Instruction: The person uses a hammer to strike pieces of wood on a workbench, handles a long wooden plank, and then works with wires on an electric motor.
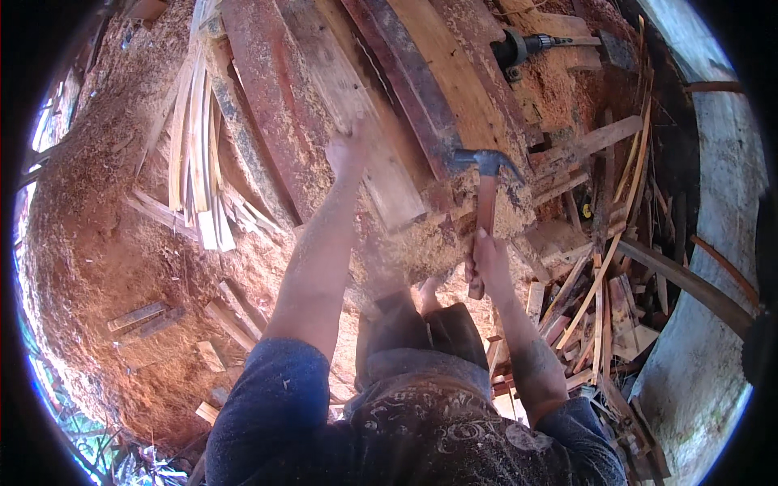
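Note:
My right hand [490, 263] is closed round the wooden handle of a claw hammer [486, 198]. The hammer's dark metal head points away from me, over the right end of the boards. Stretched forward, my left hand [347, 155] rests on a pale wooden plank [385, 182] lying lengthwise on the work surface. Its fingers look drawn together at the plank's left part; they are blurred, and anything small between them cannot be made out. Reddish boards [271, 105] lie left of this plank, and a dark red-brown board [413, 89] lies right of it.
A power tool [515, 50] with a dark body lies at the far right. Thin wood strips [194, 146] are bundled at the left. Offcuts [596, 316] pile up at the right beside a grey sheet [705, 202]. Sawdust [105, 235] covers the ground, with small wood blocks [138, 316] on it.

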Tool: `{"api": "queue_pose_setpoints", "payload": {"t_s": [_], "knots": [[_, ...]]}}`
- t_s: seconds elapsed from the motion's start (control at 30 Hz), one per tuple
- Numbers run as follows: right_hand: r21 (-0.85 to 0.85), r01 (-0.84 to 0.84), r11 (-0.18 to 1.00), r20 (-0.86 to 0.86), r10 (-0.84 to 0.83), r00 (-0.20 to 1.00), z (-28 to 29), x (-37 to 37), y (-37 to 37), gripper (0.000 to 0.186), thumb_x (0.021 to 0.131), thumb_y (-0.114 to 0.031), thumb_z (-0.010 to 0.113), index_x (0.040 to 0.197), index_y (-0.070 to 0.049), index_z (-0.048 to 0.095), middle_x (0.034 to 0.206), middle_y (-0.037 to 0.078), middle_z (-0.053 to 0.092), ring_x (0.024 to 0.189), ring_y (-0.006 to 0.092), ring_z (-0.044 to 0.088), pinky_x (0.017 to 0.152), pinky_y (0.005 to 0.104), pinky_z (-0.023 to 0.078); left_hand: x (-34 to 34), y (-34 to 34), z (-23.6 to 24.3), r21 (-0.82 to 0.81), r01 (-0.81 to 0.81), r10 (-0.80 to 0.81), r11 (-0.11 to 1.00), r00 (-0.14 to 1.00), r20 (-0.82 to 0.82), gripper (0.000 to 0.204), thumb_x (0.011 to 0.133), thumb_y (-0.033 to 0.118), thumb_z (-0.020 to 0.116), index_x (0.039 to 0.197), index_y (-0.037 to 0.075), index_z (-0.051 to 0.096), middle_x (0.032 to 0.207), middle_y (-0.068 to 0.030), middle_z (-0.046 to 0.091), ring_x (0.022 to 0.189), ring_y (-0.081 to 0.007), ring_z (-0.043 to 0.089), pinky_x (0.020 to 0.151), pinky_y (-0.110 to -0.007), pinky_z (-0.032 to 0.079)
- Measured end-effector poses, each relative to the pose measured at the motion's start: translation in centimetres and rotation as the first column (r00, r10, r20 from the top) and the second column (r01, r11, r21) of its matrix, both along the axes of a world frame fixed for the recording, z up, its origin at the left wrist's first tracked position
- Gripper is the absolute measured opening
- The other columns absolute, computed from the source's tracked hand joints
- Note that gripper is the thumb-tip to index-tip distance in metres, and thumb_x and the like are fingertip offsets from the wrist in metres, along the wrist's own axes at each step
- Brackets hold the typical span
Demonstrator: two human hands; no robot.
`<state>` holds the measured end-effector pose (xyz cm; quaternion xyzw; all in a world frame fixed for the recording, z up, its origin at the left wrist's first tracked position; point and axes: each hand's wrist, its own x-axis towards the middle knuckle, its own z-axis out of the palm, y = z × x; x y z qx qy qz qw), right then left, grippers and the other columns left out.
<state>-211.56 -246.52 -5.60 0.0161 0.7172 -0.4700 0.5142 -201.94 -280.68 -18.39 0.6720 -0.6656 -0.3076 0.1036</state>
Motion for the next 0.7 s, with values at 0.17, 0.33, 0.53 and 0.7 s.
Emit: {"api": "queue_pose_setpoints", "payload": {"t_s": [0.17,0.33,0.53,0.7], "knots": [[0.022,0.060,0.998,0.137,-0.063,0.989,-1.7,1.5,-0.7,0.043,0.099,-0.048,0.050,0.083,-0.009,0.050,0.056,0.003,0.048,0.040,0.0150,0.045,0.037,0.0299,0.039,-0.3,0.2,0.1,-0.012,0.000,0.001,1.000,0.995,0.098,0.090,0.084,0.076,0.051,0.101,-0.011,0.066,0.099,-0.0332,0.067,0.100,-0.0465,0.065,0.088,-0.052,0.051],[0.022,-0.016,1.000,0.381,0.007,0.925,0.7,1.2,-1.5,0.048,0.096,-0.056,0.053,0.082,-0.010,0.049,0.055,0.003,0.047,0.040,0.0153,0.046,0.037,0.0298,0.039,-0.2,0.7,1.5,-0.006,-0.004,0.004,1.000,0.999,0.037,0.088,0.084,0.073,0.054,0.100,-0.013,0.064,0.100,-0.0355,0.066,0.099,-0.0477,0.065,0.089,-0.052,0.050],[0.019,0.205,0.979,0.135,-0.206,0.969,0.7,-0.4,-1.5,0.045,0.095,-0.053,0.055,0.079,-0.011,0.049,0.053,0.002,0.047,0.040,0.0162,0.048,0.038,0.0311,0.039,-0.7,0.5,1.7,0.001,-0.025,0.025,1.000,0.997,0.071,0.086,0.084,0.073,0.055,0.101,-0.011,0.065,0.099,-0.0334,0.067,0.100,-0.0459,0.066,0.089,-0.051,0.051],[0.079,-0.160,0.984,-0.259,0.175,0.950,2.1,0.3,-3.1,0.038,0.094,-0.040,0.064,0.082,-0.005,0.058,0.055,0.002,0.051,0.049,0.0122,0.050,0.045,0.0312,0.041,-0.5,0.9,2.2,0.092,-0.095,0.094,0.991,0.995,0.015,0.096,0.080,0.081,0.050,0.102,-0.012,0.064,0.103,-0.0341,0.065,0.101,-0.0456,0.065,0.088,-0.052,0.050]]}}
